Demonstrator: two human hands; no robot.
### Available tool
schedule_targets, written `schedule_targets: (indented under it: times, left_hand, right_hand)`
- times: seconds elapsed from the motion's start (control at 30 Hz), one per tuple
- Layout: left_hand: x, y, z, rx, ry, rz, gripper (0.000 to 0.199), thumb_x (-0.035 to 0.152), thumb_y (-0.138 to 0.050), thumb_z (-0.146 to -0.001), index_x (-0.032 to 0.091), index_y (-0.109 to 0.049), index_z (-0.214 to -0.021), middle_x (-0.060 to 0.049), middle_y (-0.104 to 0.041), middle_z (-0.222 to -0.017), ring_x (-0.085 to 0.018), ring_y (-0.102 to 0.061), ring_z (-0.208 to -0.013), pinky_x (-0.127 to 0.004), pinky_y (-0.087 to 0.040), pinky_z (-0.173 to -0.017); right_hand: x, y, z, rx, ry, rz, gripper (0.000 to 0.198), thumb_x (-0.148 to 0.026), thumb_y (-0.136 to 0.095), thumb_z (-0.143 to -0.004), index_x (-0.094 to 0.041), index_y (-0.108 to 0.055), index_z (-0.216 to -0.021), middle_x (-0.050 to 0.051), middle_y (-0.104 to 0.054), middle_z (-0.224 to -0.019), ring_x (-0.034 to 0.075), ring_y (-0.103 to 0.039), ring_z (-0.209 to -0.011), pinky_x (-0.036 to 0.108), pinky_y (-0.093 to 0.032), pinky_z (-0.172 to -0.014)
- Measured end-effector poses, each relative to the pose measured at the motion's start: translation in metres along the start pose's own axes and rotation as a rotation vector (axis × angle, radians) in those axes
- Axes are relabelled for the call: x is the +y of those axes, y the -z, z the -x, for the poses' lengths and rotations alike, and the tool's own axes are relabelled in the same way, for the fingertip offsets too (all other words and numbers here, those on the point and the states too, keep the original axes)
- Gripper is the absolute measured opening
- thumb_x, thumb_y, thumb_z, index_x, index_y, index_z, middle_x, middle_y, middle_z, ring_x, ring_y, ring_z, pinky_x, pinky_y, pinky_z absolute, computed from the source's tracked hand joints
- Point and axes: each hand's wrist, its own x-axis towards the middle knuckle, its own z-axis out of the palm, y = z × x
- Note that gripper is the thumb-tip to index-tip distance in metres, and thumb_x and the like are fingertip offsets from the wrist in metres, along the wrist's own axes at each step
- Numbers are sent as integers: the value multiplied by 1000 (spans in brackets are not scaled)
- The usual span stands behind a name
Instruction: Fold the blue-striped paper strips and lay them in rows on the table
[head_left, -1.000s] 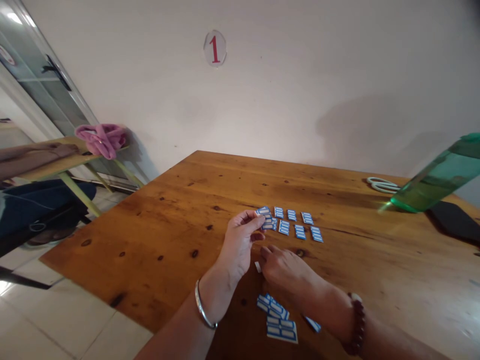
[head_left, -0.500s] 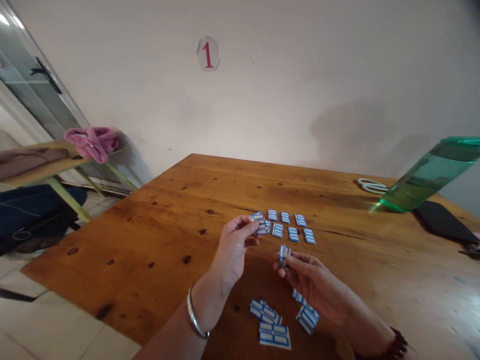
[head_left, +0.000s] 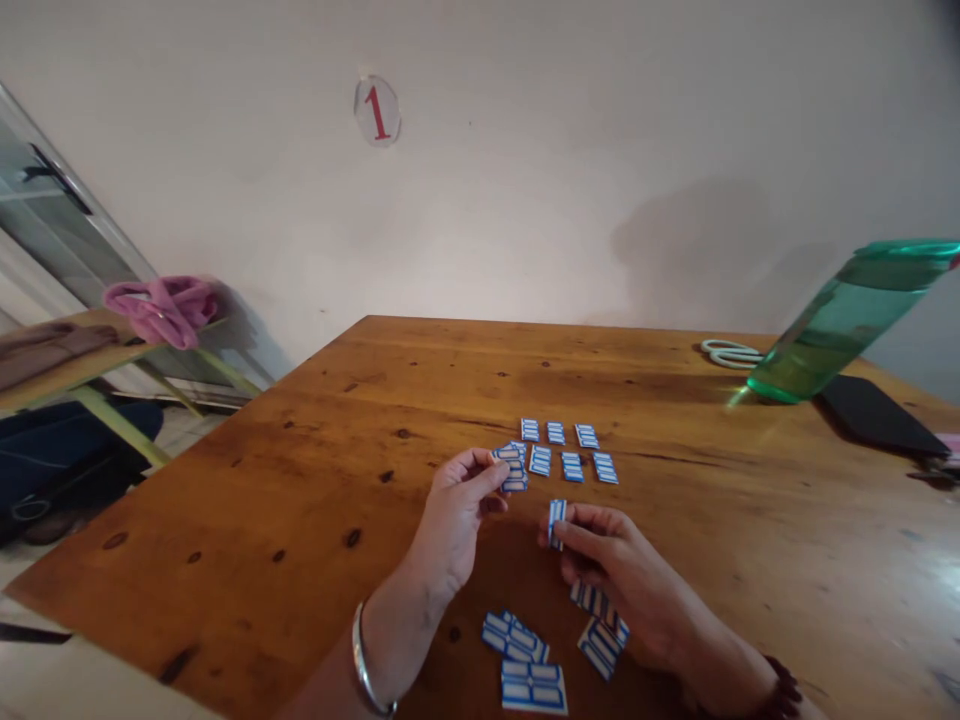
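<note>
My left hand (head_left: 469, 495) pinches a few blue-and-white label sheets (head_left: 511, 470) between thumb and fingers, above the table. In my right hand (head_left: 600, 545) is a narrow label piece (head_left: 556, 522) with blue borders, held upright by thumb and fingertips. Beyond both hands lie two rows of small label pieces (head_left: 572, 466), spaced apart from one another. Nearer to me, several larger label sheets (head_left: 534, 688) overlap in a loose pile. More label sheets (head_left: 602, 648) lie under my right forearm, partly hidden by it.
The wooden table (head_left: 300, 480) reaches the wall. At its right side stand a green bottle (head_left: 840, 320), a pale looped cable (head_left: 731, 353) and a flat black object (head_left: 877, 415). A bench with a pink cloth (head_left: 165, 308) is off to the left.
The camera view has shifted slightly, so most things appear further left. The label piece in my right hand has turned more upright. Both hands keep their hold.
</note>
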Motion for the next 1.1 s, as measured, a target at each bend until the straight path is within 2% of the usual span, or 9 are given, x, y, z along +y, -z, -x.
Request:
schedule_targets:
  times: [0.13,0.33,0.47,0.6,0.73,0.87,0.93,1.03,1.1]
  left_hand:
    - [-5,-2,0,-6,5,-91,20,21,-70,-59,16,-51,-64,2,-56,-61,-8,-50,-55,-18,-38,-48]
    - [-11,-3,-1,-18,-9,-150,19,22,-69,-59,16,-51,-63,3,-54,-59,-8,-47,-55,-18,-38,-47]
    - [-12,-3,-1,-27,-16,-149,19,21,-69,-59,16,-52,-63,3,-53,-59,-8,-46,-54,-18,-38,-46]
    - [-8,-2,-1,-15,-12,-130,19,21,-70,-58,16,-52,-63,2,-54,-60,-8,-48,-55,-18,-38,-47]
    - [-4,-2,-1,18,-32,-95,20,20,-71,-57,16,-52,-63,3,-55,-60,-8,-50,-54,-18,-38,-47]
    - [-2,-1,-1,24,-36,-79,21,20,-72,-55,16,-53,-61,3,-55,-58,-8,-49,-52,-19,-37,-48]
    - [-3,-1,-1,14,-34,-79,20,20,-72,-55,16,-53,-61,3,-55,-58,-8,-48,-51,-19,-36,-48]
    - [-3,-1,-1,3,-33,-78,19,20,-71,-57,15,-53,-61,3,-55,-60,-7,-48,-53,-18,-36,-49]
    - [-3,0,-1,2,-32,-74,19,20,-71,-58,15,-53,-62,3,-55,-61,-7,-49,-54,-18,-36,-49]
  right_hand:
    - [-3,2,1,73,42,1,26,-33,-76,-56,-14,-58,-59,-6,-47,-50,3,-33,-42,16,-24,-39]
    - [-6,1,1,69,73,-14,30,-37,-73,-57,-14,-54,-60,-7,-43,-50,3,-30,-39,18,-18,-39]
    - [-5,1,1,92,108,74,30,-39,-70,-59,-15,-52,-59,-6,-46,-49,4,-33,-39,19,-20,-39]
    - [-5,6,0,98,190,357,24,-37,-61,-67,-17,-51,-58,-7,-42,-41,6,-32,-38,20,-22,-38]
    - [-6,6,2,7,342,719,21,-26,-52,-73,-18,-52,-54,-4,-46,-48,9,-39,-46,22,-28,-44]
    - [-2,-4,7,-82,339,964,20,-19,-51,-73,-19,-53,-54,-2,-54,-52,12,-46,-50,23,-30,-48]
    - [1,-7,8,-80,365,1063,14,-17,-51,-75,-18,-58,-62,0,-60,-60,14,-52,-55,23,-33,-52]
    - [3,-9,10,15,474,1189,12,-14,-50,-76,-17,-61,-80,4,-64,-77,17,-57,-69,26,-38,-62]
    - [2,-9,14,-2,499,1249,14,-12,-48,-77,-18,-61,-78,4,-63,-78,17,-57,-69,25,-38,-62]
